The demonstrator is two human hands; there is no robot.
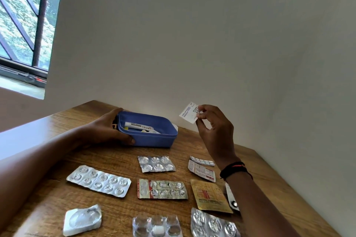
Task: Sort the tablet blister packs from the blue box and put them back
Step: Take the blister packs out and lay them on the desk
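Your left hand (pixel 107 129) grips the left end of the blue box (pixel 154 140), thumb along the near wall and fingers curled over the far corner. The box sits open side up at the back of the wooden table (pixel 115 156), with its long axis running roughly left to right and the right end a little nearer you. A white tube (pixel 138 126) lies inside it along that same axis.

Your right hand (pixel 213 127) is raised above the table to the right of the box. Its thumb and fingertips pinch a small white packet (pixel 187 112) by the right edge. The packet is tilted, printed face toward you. Your fingers cover part of it, so its long axis can't be told.

The sorted packs lie flat in front of the box:
- a ten-pocket silver pack (pixel 99 181), long axis slanting down to the right
- a six-pocket silver pack (pixel 156 163)
- a red-edged strip (pixel 162 189), lying left to right
- a gold sachet (pixel 210 196)
- a red-and-white pack (pixel 202 170), with a narrow white strip (pixel 202 160) just behind it

Three more packs lie along the near edge. A black-and-red band (pixel 236 169) circles your right wrist.
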